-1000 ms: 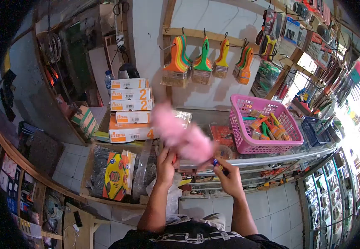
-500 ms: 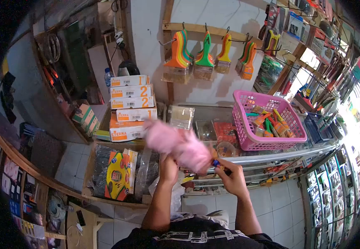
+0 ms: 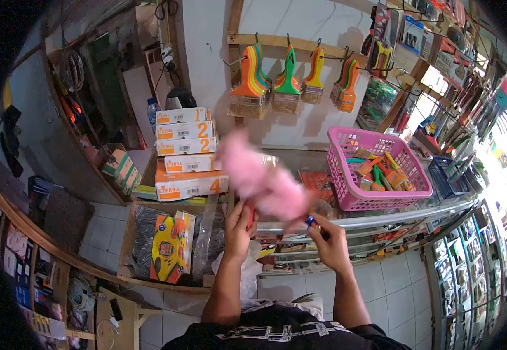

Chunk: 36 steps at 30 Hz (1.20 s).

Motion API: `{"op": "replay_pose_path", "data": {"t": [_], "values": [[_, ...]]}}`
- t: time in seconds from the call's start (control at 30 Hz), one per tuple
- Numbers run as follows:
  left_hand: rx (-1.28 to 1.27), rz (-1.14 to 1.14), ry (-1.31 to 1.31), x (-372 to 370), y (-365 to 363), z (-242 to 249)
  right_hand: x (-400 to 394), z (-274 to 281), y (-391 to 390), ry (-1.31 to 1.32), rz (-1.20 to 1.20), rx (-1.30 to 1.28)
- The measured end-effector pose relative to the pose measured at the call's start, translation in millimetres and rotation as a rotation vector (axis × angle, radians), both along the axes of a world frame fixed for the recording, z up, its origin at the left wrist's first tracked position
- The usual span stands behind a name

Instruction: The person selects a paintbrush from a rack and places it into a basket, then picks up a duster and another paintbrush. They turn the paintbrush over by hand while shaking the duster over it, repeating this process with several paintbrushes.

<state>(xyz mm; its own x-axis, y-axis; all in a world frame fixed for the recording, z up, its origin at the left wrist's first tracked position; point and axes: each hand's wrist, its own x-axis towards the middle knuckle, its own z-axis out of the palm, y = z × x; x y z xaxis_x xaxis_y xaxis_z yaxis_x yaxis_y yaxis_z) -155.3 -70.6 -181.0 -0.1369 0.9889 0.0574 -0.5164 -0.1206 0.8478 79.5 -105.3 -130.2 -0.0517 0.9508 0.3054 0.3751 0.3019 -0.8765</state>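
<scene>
My right hand (image 3: 331,244) is closed round the blue end of a fluffy pink duster (image 3: 262,178). The duster slants up to the left from that hand, smeared by motion. In my closed left hand (image 3: 239,232) a red-orange handle (image 3: 250,217) shows; it looks like part of a paintbrush, its upper part hidden behind the duster. Both hands are over the near edge of the glass counter (image 3: 370,218). To their right, a pink basket (image 3: 376,201) holds several paintbrushes (image 3: 379,175) with coloured handles.
White and orange boxes (image 3: 192,189) are stacked at the left. In front of them, a wooden tray (image 3: 126,271) holds a yellow and red box (image 3: 169,248). Paintbrushes (image 3: 253,79) hang from a wooden rail (image 3: 335,49). Packaged goods line the right side.
The duster has swung up and to the right, uncovering more of the bottom box. My left hand has risen slightly, and its red-orange handle now shows. My right hand stays close to its earlier place.
</scene>
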Motion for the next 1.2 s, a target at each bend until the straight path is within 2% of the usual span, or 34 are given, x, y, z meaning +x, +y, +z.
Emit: {"op": "replay_pose_path", "data": {"t": [0.03,0.1,0.13,0.17,0.23,0.27,0.33,0.37,0.47,0.5,0.57,0.6,0.63,0.7,0.77,0.83,0.87,0.9,0.97,1.07,1.13,1.2], "values": [[0.032,-0.035,0.0,-1,-4,11,-3,-13,6,0.117,-0.069,-0.008],[0.074,-0.096,-0.009,-4,-6,16,1,-1,2,-0.059,0.087,-0.007],[0.018,-0.011,-0.098,-1,-2,6,3,5,0,-0.149,0.166,-0.007],[-0.039,0.075,-0.186,4,6,-11,5,3,0,-0.132,0.195,0.01],[-0.086,0.071,-0.264,-1,5,-7,6,-4,1,-0.097,0.253,0.047],[-0.109,0.071,-0.303,-4,4,-6,7,-13,3,0.039,0.181,-0.011],[0.157,-0.173,-0.186,-21,3,-9,6,-25,5,0.309,0.038,-0.128],[0.138,-0.113,-0.169,-20,2,-10,3,-28,7,0.405,-0.016,-0.107],[0.088,-0.036,-0.131,-8,-6,9,-4,-17,4,0.099,-0.03,-0.02],[0.077,0.031,-0.158,-5,-4,0,-2,-9,0,-0.037,0.057,-0.06],[0.056,0.169,-0.213,-1,0,-25,2,-7,-3,-0.078,0.202,0.047],[0.039,0.177,-0.188,1,-3,-18,3,-5,-4,-0.098,0.276,0.102],[0.022,0.185,-0.163,4,-7,-4,3,-4,-6,-0.044,0.276,0.025],[0.088,0.034,-0.127,-12,-6,-10,1,-16,-6,0.099,0.113,-0.022],[0.088,0.072,-0.085,-9,-6,-5,-3,-24,-4,0.184,-0.038,-0.05],[0.076,0.106,-0.048,-3,-14,10,-1,-7,-8,-0.024,0.074,0.036],[0.115,0.133,-0.005,-2,-17,4,0,-1,-9,-0.128,0.131,0.08],[0.154,0.159,0.038,-1,-21,-9,6,-8,-5,-0.197,0.22,0.237],[0.295,0.435,0.4,-8,-1,-37,2,1,-10,-0.185,0.144,0.114],[0.178,0.206,0.18,2,-17,8,-4,4,-14,-0.143,0.123,0.025],[0.286,0.323,0.422,-2,-9,-16,-1,3,-14,-0.132,0.163,0.011],[0.341,0.439,0.744,-4,-14,-10,4,2,-10,-0.137,0.221,0.014]]}}
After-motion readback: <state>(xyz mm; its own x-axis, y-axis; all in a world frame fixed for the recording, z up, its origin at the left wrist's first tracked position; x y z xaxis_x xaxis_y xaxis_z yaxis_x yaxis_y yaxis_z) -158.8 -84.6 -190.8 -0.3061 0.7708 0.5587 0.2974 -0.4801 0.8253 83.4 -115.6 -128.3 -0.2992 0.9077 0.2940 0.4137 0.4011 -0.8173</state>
